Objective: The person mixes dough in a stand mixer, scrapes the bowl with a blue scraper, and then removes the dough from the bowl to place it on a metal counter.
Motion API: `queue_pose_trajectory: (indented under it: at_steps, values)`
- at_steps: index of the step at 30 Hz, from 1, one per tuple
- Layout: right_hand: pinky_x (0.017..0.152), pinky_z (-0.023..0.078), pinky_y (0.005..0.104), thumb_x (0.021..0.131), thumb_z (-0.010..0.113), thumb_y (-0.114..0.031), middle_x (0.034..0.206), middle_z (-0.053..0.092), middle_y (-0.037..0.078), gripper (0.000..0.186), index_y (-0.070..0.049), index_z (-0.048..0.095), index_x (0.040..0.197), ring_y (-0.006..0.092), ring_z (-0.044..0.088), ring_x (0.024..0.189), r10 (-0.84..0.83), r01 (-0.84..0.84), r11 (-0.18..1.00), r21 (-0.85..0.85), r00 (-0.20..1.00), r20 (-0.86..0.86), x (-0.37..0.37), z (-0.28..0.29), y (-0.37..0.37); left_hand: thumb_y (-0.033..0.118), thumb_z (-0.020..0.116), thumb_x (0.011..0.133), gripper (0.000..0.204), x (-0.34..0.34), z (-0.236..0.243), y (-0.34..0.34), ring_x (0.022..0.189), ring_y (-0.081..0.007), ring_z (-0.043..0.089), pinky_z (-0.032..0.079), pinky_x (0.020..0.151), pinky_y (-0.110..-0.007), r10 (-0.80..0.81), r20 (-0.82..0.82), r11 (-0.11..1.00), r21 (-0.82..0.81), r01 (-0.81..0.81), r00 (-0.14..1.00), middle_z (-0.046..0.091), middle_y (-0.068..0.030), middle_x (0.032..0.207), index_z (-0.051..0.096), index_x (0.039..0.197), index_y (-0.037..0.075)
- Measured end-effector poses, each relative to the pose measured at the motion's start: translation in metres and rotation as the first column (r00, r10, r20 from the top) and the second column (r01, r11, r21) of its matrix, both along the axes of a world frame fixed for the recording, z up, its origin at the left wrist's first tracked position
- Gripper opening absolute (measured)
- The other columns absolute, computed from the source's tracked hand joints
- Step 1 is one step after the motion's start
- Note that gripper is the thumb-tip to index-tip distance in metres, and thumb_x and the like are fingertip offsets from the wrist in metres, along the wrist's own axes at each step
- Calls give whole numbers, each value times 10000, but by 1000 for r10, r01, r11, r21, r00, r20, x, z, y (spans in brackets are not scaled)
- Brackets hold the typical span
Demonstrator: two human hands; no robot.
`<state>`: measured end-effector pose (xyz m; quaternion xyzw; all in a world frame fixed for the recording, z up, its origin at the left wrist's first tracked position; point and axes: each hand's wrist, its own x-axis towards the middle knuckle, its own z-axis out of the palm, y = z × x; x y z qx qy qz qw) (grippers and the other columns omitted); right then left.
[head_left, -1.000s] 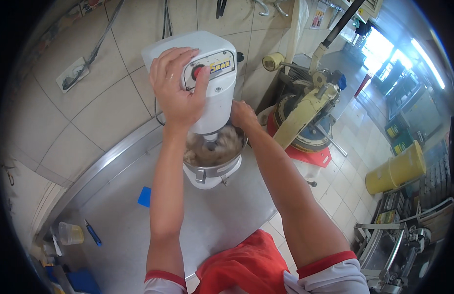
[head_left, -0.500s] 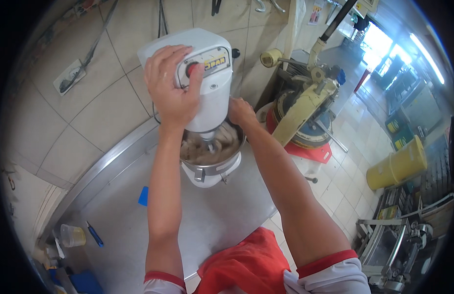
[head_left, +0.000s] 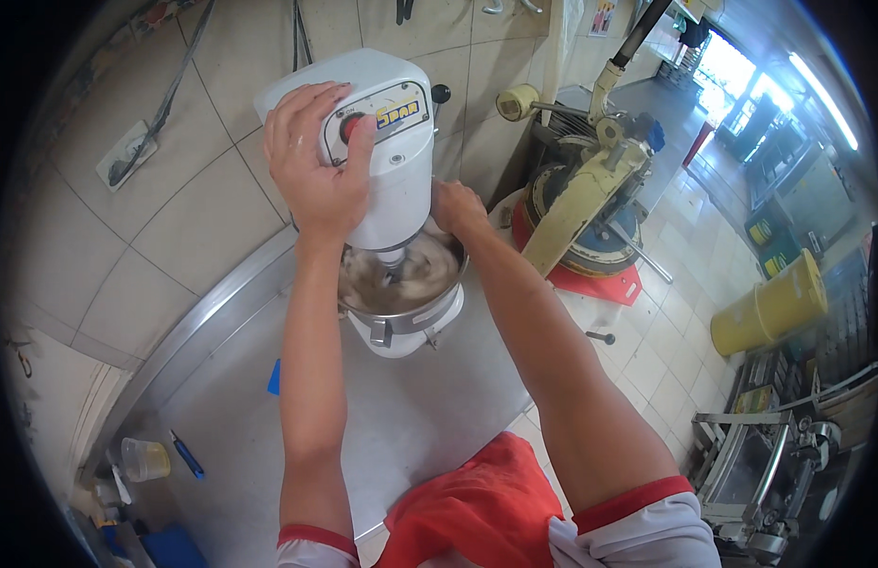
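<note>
A white stand mixer (head_left: pixel 394 194) stands on the metal table, against the tiled wall. My left hand (head_left: pixel 316 180) grips its head from the left and top, the thumb against the red knob (head_left: pixel 351 129) on the front panel. On the mixer's right side is my right hand (head_left: pixel 461 208), its fingers curled and partly hidden behind the housing, so what they hold cannot be seen. Below the head, the metal bowl (head_left: pixel 422 318) contains a pale brown, doughy mixture (head_left: pixel 428 270) around the attachment. The mixture looks smeared by motion.
A blue flat piece (head_left: pixel 274 377) lies on the metal table (head_left: pixel 411 426) beside my left forearm. At the lower left are a clear tub (head_left: pixel 145 459) and a blue pen-like tool (head_left: pixel 187 455). Cream-coloured machinery (head_left: pixel 581 199) stands right of the table; a yellow barrel (head_left: pixel 769 308) is farther right.
The whole view has shifted slightly, so the mixer and both hands appear a little farther left and higher. The mixture in the bowl has changed shape. Both hands keep their places on the mixer.
</note>
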<state>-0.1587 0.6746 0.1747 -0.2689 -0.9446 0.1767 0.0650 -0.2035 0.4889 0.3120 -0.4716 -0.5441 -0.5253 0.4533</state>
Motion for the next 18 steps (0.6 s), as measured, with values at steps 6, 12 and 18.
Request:
queue_pose_trajectory:
  at_steps: [6,12,18]
  values:
    - [936,515,480,1000,479,-427,1200,644,226,445,-45,645,1159,396,631,1116,3,-3,1000,14,1000,-10,0,-1,0,164,780,749,300,-3,2,6,1067,-289,593,421,963,-408,19,-1,998,67,-19,1000,675,-71,1084,692,1021,74]
    - [937,516,476,994,489,-414,1203,641,227,426,-60,640,1176,391,630,1118,18,-18,1000,-1,1000,-16,1,-2,2,149,773,751,295,-2,0,5,1065,-289,589,422,965,-406,-1,-4,997,73,1,1000,670,-73,1090,692,1023,70]
    - [920,522,481,992,491,-410,1213,641,213,403,-89,643,1184,394,637,1100,-11,12,1000,7,998,-66,2,-2,3,92,758,820,312,2,2,2,1156,-268,560,433,1017,-381,26,2,1000,-7,-26,1000,641,-109,1161,662,1109,25]
